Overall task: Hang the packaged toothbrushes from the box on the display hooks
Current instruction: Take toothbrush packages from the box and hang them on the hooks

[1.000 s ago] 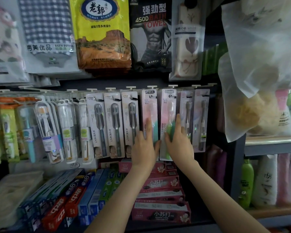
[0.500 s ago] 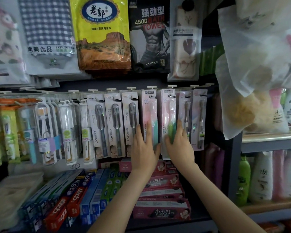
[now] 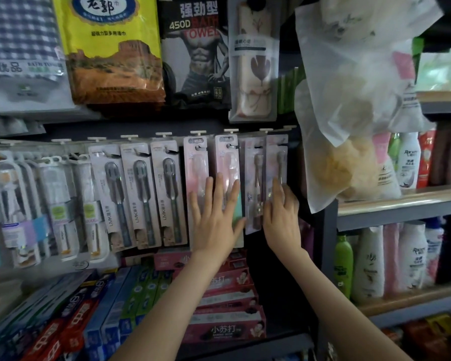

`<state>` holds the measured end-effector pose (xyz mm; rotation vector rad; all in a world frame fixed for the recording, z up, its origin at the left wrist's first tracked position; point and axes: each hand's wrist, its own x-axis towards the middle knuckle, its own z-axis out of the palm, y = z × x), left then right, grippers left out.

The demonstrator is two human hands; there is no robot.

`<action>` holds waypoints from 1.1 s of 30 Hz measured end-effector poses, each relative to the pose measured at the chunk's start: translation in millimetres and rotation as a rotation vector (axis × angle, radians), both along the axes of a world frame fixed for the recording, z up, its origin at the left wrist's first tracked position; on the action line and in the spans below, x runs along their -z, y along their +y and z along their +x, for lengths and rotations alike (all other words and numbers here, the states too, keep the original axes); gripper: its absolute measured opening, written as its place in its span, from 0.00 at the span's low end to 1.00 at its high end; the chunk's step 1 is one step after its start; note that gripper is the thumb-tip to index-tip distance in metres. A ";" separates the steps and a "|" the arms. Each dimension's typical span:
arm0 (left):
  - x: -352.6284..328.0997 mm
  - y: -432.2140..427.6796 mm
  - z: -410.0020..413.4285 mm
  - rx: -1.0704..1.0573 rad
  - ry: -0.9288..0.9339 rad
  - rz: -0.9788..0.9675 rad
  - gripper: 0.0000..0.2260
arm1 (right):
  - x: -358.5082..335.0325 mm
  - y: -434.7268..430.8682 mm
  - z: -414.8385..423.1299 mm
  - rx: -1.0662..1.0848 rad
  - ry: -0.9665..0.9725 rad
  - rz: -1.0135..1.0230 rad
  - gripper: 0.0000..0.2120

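A row of packaged toothbrushes hangs from display hooks (image 3: 198, 132) across the middle of the rack. My left hand (image 3: 215, 217) lies flat with spread fingers against two pink toothbrush packs (image 3: 196, 157). My right hand (image 3: 280, 217) touches the two rightmost packs (image 3: 276, 157), fingers loosely bent against their lower half. Grey toothbrush packs (image 3: 136, 194) hang to the left. No box is in view.
Towel packs (image 3: 110, 48) hang above the hooks. Toothpaste boxes (image 3: 227, 327) are stacked below. A white plastic bag (image 3: 349, 100) with a sponge hangs close on the right. Bottles (image 3: 367, 264) fill the right shelves.
My left hand slid right onto the pink packs. My right hand moved right from the pink-green pack to the two rightmost packs. The view shifted slightly.
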<state>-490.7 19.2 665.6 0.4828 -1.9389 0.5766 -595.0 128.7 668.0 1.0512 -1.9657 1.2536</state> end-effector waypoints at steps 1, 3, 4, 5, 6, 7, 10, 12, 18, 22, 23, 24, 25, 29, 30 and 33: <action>-1.8 -2.3 -4.3 -0.019 -0.008 -0.014 0.36 | 0.5 -0.7 -7.9 -0.003 0.009 0.013 0.26; -5.5 -7.1 -12.0 -0.068 -0.014 -0.050 0.34 | -2.9 -4.3 -20.8 -0.013 0.054 0.040 0.28; -7.4 -8.7 -15.2 -0.090 -0.015 -0.067 0.33 | -5.3 -7.2 -26.5 -0.003 0.106 0.054 0.29; -9.1 -10.0 -17.9 -0.107 -0.017 -0.079 0.33 | -7.4 -10.9 -32.0 0.021 0.171 0.079 0.30; -10.2 -10.7 -20.5 -0.118 -0.018 -0.088 0.32 | -9.3 -15.3 -37.4 0.047 0.230 0.111 0.31; -10.9 -10.9 -22.7 -0.126 -0.017 -0.095 0.32 | -12.7 -19.3 -40.0 0.062 0.264 0.145 0.32; -9.0 -13.4 -26.6 -0.127 0.003 -0.129 0.30 | -23.3 -34.0 -46.3 0.117 0.329 0.222 0.32; -5.3 -17.1 -28.0 -0.146 0.016 -0.156 0.30 | -25.4 -43.6 -48.1 0.174 0.364 0.242 0.33; -4.9 -21.1 -30.9 -0.186 0.031 -0.195 0.29 | -22.8 -59.5 -42.6 0.259 0.354 0.215 0.31; -7.2 -19.7 -27.0 -0.154 0.037 -0.157 0.32 | -21.5 -60.8 -33.0 0.164 0.310 0.083 0.30; -7.8 -20.5 -26.3 -0.164 0.033 -0.145 0.35 | -21.3 -60.4 -28.0 0.114 0.300 0.036 0.29; -8.7 -20.8 -25.7 -0.186 0.023 -0.134 0.39 | -20.8 -59.9 -22.0 0.056 0.288 -0.017 0.28; -9.4 -20.5 -24.9 -0.209 0.011 -0.127 0.42 | -18.9 -58.2 -13.8 -0.002 0.261 -0.069 0.26; -10.6 -20.9 -22.6 -0.159 -0.014 -0.143 0.36 | -6.6 -53.3 16.0 -0.334 -0.021 -0.184 0.21; -9.7 -22.3 -21.4 -0.111 -0.023 -0.131 0.35 | -2.5 -53.0 20.1 -0.425 -0.092 -0.195 0.22; -3.0 -30.0 -15.3 -0.007 -0.047 -0.109 0.31 | 7.1 -54.5 25.7 -0.561 -0.275 -0.220 0.23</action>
